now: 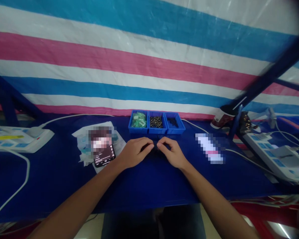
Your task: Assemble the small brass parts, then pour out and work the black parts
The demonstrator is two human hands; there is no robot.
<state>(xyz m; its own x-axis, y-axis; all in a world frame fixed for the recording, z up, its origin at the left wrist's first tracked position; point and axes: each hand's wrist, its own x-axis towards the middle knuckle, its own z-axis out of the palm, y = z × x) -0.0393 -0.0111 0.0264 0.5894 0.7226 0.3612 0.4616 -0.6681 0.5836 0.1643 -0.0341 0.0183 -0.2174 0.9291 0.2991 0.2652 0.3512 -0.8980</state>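
Two bare forearms reach out from the bottom of the view, over the front edge of a worktop (149, 186) covered in dark blue cloth. The left hand (136, 152) and the right hand (170, 152) meet near the middle, fingers curled inward and narrowly closed, with a small dark piece (155, 146) pinched between them. It seems to be held by both hands, though dark on dark cloth and partly hidden by the fingers, it is hard to make out.

Just beyond the fingertips stand three blue plastic bins in a row, touching one another: the left bin (138, 121) holds green pieces, the middle bin (155, 122) small dark and brassy parts, and the right bin (174, 123) dark pieces.

Left of the hands, a smartphone (104, 155) lies on papers (82, 139), with a white power strip (20, 137) further out. To the right are a pixelated object (209, 148) and a second power strip (271, 152). A striped tarpaulin (149, 66) in blue, pink and white hangs behind.
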